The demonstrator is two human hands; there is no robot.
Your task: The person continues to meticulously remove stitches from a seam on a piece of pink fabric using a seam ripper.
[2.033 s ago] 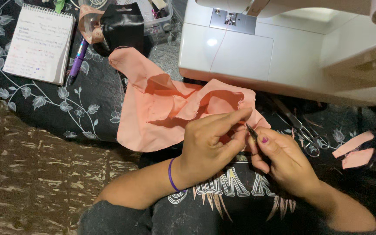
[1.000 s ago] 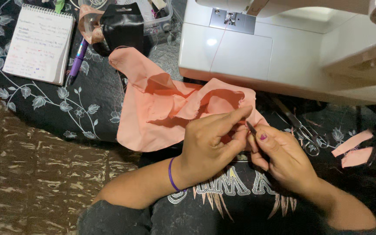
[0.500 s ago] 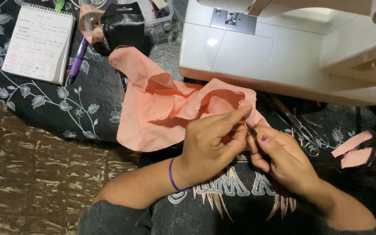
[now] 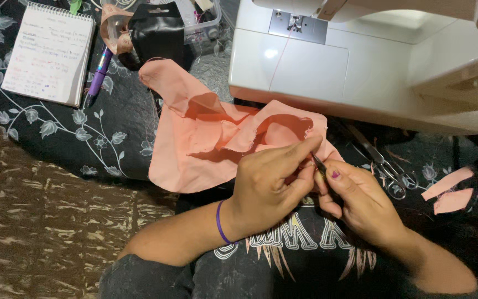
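Peach cloth (image 4: 206, 144) lies crumpled on the dark floral spread (image 4: 112, 119), its near edge pinched in the left hand (image 4: 266, 191). Touching it, the right hand (image 4: 360, 202) grips a thin dark tool (image 4: 318, 163) between closed fingers. Farther off, a clear plastic box (image 4: 200, 25) holds small sewing oddments beside the white sewing machine (image 4: 360, 61).

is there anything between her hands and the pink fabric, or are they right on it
Nothing visible stands between them. The left hand pinches the near edge of the pink fabric directly, and the right hand holds a thin dark tool whose tip meets that same edge.
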